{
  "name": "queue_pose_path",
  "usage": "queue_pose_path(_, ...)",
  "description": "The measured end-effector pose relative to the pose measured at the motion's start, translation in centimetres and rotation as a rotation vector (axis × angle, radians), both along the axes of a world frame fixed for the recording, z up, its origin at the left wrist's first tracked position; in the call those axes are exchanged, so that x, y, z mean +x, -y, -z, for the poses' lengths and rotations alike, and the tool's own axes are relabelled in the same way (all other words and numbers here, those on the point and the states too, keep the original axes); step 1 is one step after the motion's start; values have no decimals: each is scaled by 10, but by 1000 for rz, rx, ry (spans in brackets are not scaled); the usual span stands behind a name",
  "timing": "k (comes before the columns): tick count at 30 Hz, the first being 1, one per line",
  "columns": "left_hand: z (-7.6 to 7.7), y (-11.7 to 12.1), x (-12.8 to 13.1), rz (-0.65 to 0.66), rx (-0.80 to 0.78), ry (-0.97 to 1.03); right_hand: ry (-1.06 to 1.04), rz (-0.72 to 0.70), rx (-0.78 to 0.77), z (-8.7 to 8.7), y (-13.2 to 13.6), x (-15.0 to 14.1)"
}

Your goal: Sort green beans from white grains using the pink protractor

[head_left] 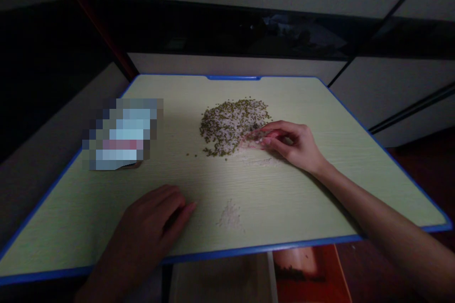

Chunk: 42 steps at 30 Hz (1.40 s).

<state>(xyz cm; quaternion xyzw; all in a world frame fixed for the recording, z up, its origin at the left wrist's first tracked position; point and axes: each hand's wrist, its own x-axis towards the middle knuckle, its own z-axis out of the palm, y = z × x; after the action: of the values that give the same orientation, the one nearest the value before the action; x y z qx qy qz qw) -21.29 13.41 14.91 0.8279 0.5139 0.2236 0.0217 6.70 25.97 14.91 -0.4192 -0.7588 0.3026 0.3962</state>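
A loose heap of green beans [213, 120], likely mung beans, mixed with white rice-like grains [232, 123], lies in the middle of the table. At the heap's near right edge, my right hand [293, 144] pinches a clear plastic piece with reddish edges [251, 139]; its exact kind is unclear. A thin streak of white grains [261, 162] lies just below it. My left hand [156, 215] rests near the table's front edge, fingers loosely bent and thumb apart, holding nothing that I can see. To its right is a small patch of white grains [230, 216].
The pale table [305, 208] has a blue rim. A blurred-out phone-like object [122, 137] lies at the left. Below the front edge are a beige container [220, 281] and an orange-red container [327, 270] with dark bits inside. Cabinet panels [234, 64] stand behind the table.
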Motion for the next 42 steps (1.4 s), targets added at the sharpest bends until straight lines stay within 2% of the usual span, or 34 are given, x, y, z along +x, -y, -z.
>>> queue_pose_path(5, 3, 0, -2, 0, -14, 14, -7, -3, -24, -2, 1, -1)
queue_pose_path(14, -2, 1, 1, 6, 10, 3, -17, 56, -32, -1, 0, -1)
queue_pose_path(25, -3, -2, 3, 3, -2, 20, -53, 98, 18, 1, 1, 1)
queue_pose_path(33, 4, 6, 0, -129, -97, 85, -40, 91, -3, 2, -1, 0)
queue_pose_path(42, -1, 2, 2, -64, -81, 53, -39, 52, -9, 1, -1, 1)
